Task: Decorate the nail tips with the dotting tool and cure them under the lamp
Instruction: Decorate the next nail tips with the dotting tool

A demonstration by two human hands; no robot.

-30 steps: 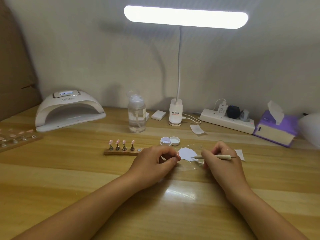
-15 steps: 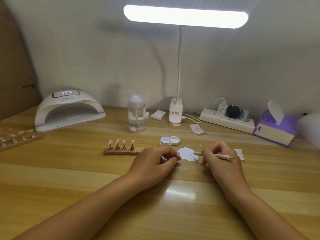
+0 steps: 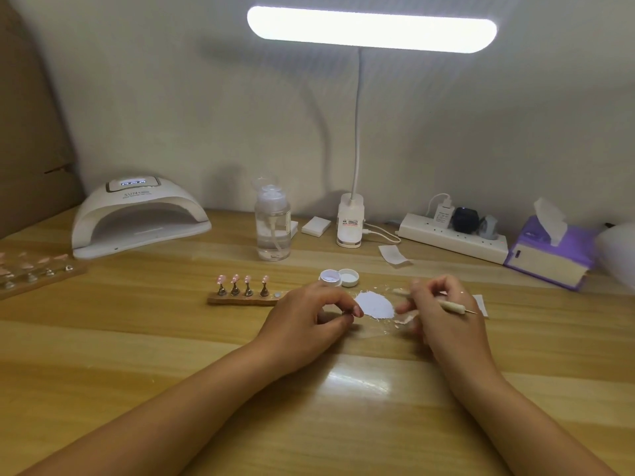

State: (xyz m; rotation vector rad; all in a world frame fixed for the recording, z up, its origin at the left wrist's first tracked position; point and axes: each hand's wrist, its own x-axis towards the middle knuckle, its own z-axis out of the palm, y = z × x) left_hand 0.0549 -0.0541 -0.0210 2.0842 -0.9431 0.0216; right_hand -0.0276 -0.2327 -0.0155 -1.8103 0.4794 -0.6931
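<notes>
A wooden strip (image 3: 240,299) carries pink nail tips (image 3: 242,279) on small metal stands, with one bare round spot at its right end. Just right of it, my left hand (image 3: 309,321) pinches a small dark stand at its fingertips; the piece is mostly hidden. My right hand (image 3: 446,314) grips the dotting tool (image 3: 453,307), which slants with its left end raised over a white patch (image 3: 374,304) on a clear sheet. The white curing lamp (image 3: 137,218) stands at the back left, its mouth facing me.
An open small jar (image 3: 330,277) and its lid (image 3: 349,277) sit behind the patch. Further back are a clear pump bottle (image 3: 273,231), a desk lamp base (image 3: 349,223), a power strip (image 3: 453,240) and a purple tissue box (image 3: 549,255). A second tip holder (image 3: 34,274) lies far left.
My right hand has shifted slightly right and tilted the dotting tool, lifting its left end away from the white patch. My left hand has stayed put.
</notes>
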